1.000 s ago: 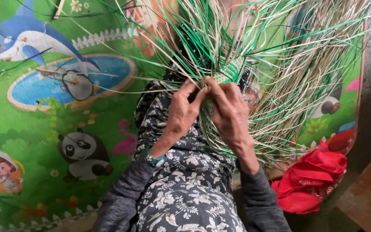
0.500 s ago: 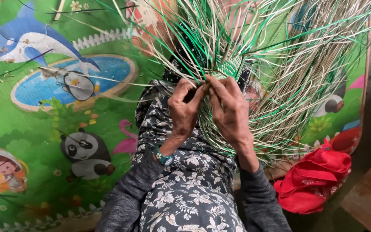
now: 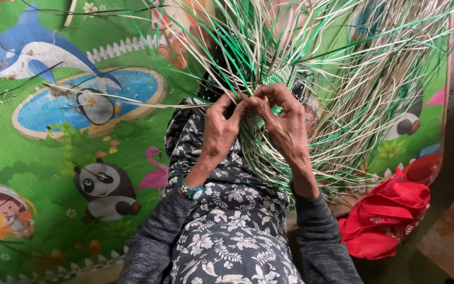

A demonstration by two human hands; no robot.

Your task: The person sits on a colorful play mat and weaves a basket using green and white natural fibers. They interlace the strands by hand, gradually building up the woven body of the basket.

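On the far left, a green play mat covers the floor, with a dolphin, a pond and a panda drawn on it. Next comes the left hand, with a teal watch on its wrist. Its fingers pinch thin strips of the woven piece on the flowered lap. Long green and pale strips fan up and out from it. Just beside, touching at the fingertips, the right hand pinches strips too. Far right, 1 red cloth lies bunched at the mat's edge.
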